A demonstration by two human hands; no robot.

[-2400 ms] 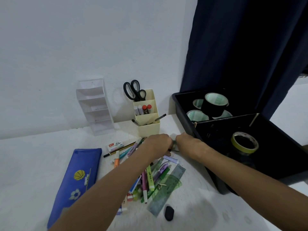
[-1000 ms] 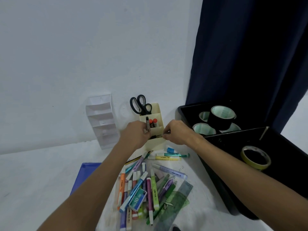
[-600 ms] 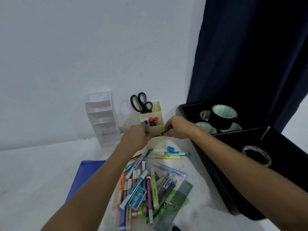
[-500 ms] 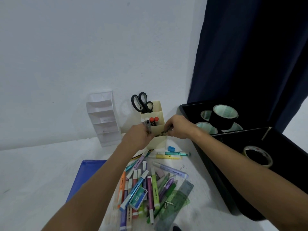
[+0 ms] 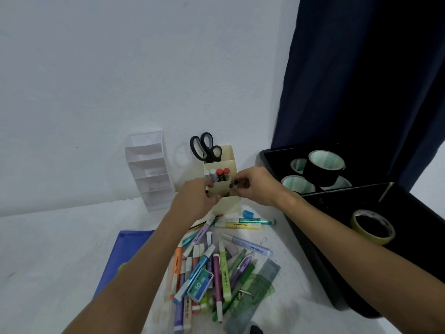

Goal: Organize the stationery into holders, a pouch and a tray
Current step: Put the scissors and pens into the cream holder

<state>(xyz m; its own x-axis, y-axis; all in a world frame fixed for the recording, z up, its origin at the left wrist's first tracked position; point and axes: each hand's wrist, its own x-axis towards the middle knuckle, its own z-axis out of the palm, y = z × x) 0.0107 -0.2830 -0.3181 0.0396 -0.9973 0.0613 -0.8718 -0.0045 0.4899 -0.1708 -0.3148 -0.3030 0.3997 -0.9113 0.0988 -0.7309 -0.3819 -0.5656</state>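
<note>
Both hands are working at the cream holder (image 5: 222,189), standing at twelve o'clock from the loose pile of pens (image 5: 212,266) on the counter (image 5: 48,249). The right hand (image 5: 255,186) is pinching a small dark pen end (image 5: 233,185) at the holder's front slot, fingers curled tight. The left hand (image 5: 195,201) is curling against the holder's left side; whether it is gripping a pen or only bracing the holder I cannot tell. Scissors (image 5: 206,150) and four markers (image 5: 216,173) are already sitting in the back slots.

The holder looks light and tall, so a sideways push while seating the pen could likely be tipping it and spilling the markers. The blue pouch (image 5: 120,261) is lying at eight o'clock of the pile, the black tray (image 5: 361,201) with tape rolls at three o'clock, the clear holder (image 5: 149,169) at eleven.
</note>
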